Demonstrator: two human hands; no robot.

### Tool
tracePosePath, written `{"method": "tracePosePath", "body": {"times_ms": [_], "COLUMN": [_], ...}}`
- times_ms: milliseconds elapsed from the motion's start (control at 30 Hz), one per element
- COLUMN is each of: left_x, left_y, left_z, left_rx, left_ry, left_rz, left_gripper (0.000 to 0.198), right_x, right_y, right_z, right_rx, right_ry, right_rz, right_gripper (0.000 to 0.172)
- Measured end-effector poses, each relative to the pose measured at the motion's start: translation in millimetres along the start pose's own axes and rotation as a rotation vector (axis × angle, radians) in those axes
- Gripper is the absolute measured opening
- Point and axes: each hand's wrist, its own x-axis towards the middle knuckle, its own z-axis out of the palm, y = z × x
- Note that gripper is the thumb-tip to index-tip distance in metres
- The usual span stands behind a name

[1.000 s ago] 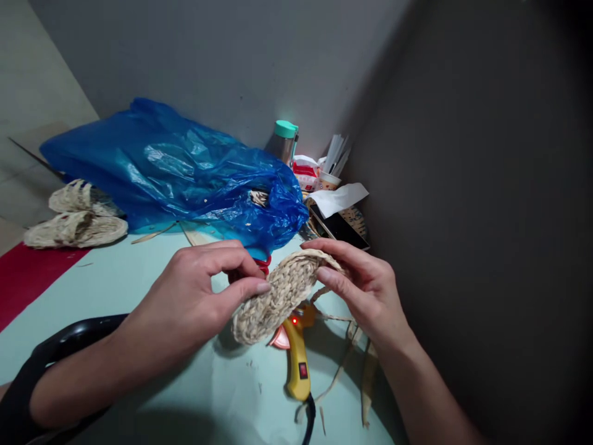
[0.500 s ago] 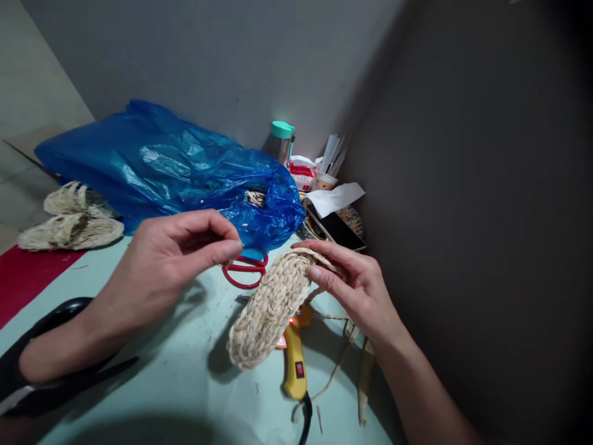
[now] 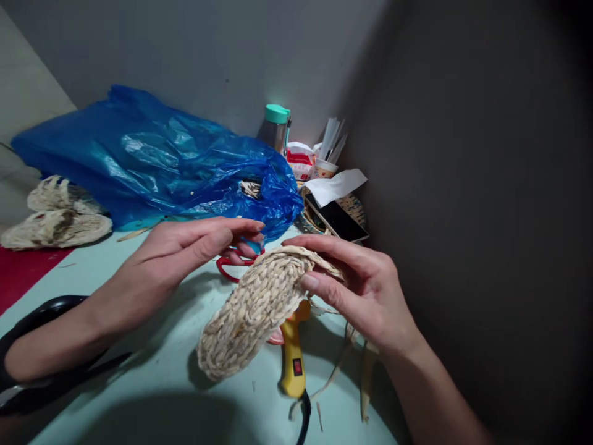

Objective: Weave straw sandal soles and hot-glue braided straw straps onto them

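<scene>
My right hand (image 3: 359, 290) grips one end of a woven straw sole (image 3: 252, 309), thumb underneath and fingers over the top, holding it tilted above the pale green table (image 3: 152, 383). My left hand (image 3: 185, 247) hovers just left of the sole with its fingers stretched out toward red-handled scissors (image 3: 230, 267) lying on the table, and holds nothing that I can see. A yellow glue gun (image 3: 291, 361) with a red switch lies under the sole, its black cord running toward me.
A large blue plastic bag (image 3: 152, 164) fills the back left. Two woven straw pieces (image 3: 53, 216) lie at the far left by a red strip (image 3: 23, 272). A teal-lidded bottle (image 3: 275, 127), a cup of sticks (image 3: 327, 161), a phone (image 3: 338, 219) and a dark wall crowd the right. A black band (image 3: 32, 337) lies under my left forearm.
My left hand let go of the sole, lifted away, then reached forward with fingers extended toward the scissors. My right hand has lowered and tilted the sole nearer to me.
</scene>
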Motion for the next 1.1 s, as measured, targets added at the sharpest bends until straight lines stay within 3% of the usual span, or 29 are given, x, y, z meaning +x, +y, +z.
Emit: {"method": "tracePosePath", "body": {"times_ms": [100, 167, 300, 467, 800, 967, 1100], "left_x": [-1, -3, -6, -9, -13, -12, -12], "left_y": [-1, 0, 1, -3, 6, 3, 3], "left_z": [2.2, 5.8, 9.4, 3.2, 10.4, 3.7, 3.5], "left_rx": [-0.030, -0.040, -0.026, 0.016, -0.040, 0.034, 0.039], "left_ry": [-0.148, -0.179, -0.132, -0.171, 0.024, -0.059, 0.012], "left_rz": [-0.012, -0.021, -0.014, 0.040, -0.030, 0.069, -0.005], "left_gripper": [0.037, 0.040, 0.024, 0.029, 0.030, 0.032, 0.028], "right_x": [0, 0, 0, -2, -7, -9, -8], "right_y": [1, 2, 0, -5, -2, 3, 8], "right_z": [2, 3, 3, 1, -2, -3, -2], "right_rx": [-0.011, -0.040, -0.125, -0.177, -0.263, -0.288, -0.443], "right_ry": [0.025, 0.036, 0.027, -0.011, 0.015, 0.024, 0.019], "right_rz": [-0.020, -0.036, -0.099, -0.137, -0.188, -0.231, -0.342], "right_gripper": [0.024, 0.024, 0.018, 0.022, 0.028, 0.040, 0.039]}}
